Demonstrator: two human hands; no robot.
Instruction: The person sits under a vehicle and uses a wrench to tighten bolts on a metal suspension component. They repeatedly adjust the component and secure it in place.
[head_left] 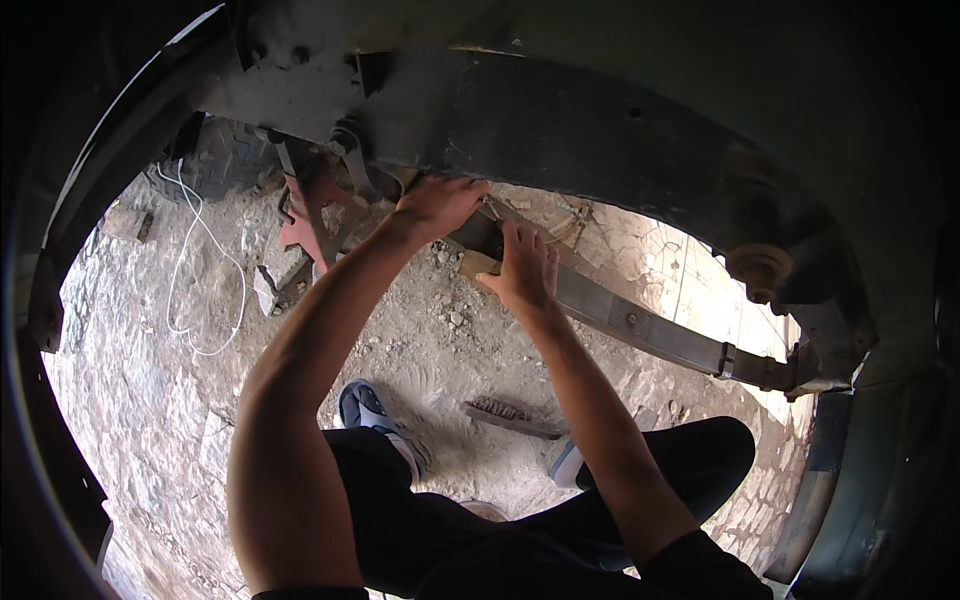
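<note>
A dark, curved leaf spring [630,320] runs under the vehicle's black frame rail [590,120], from the centre down to a clamped end on the right. My left hand [436,208] is closed at the spring's upper left part, just under the rail; what its fingers hold is hidden, though a thin metal piece shows by the fingertips. My right hand [522,262] grips the spring just right of that, fingers bent over it and thumb toward a light brown piece beneath.
A red jack stand [305,215] stands left of my hands, near a tyre [225,155], a concrete chunk [275,275] and a looped white cord [205,230]. A wire brush [505,415] lies between my feet on dirt and rubble. A bushing [758,268] hangs at right.
</note>
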